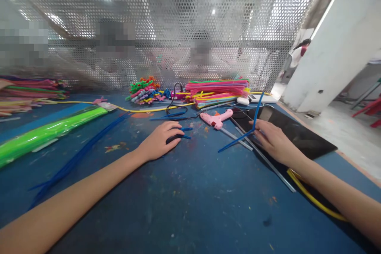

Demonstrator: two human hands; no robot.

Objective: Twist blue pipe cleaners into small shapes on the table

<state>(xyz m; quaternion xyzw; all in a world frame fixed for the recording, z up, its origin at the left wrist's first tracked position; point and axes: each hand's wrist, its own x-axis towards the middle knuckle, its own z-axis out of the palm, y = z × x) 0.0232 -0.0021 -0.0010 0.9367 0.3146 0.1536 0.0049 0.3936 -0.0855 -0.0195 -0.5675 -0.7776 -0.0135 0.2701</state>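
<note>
My right hand (275, 143) pinches a blue pipe cleaner (235, 143), which is bent at the fingers, with one end up and the other slanting down to the left. Curled low over the table, my left hand (162, 141) covers a small dark object with two blue prongs (186, 137) sticking out to the right; its kind is mostly hidden. Between the hands lies a pink hot glue gun (216, 119) with a clear glue stick (238, 139) behind it. More blue pipe cleaners (80, 154) lie left of my left hand.
A black flat panel (300, 131) lies under my right hand. Bundles of coloured pipe cleaners (220, 89) and twisted colourful pieces (145, 91) stand at the back, before a perforated metal screen (178, 20). A bright green pack (53, 131) and a yellow cable (143, 110) are to the left.
</note>
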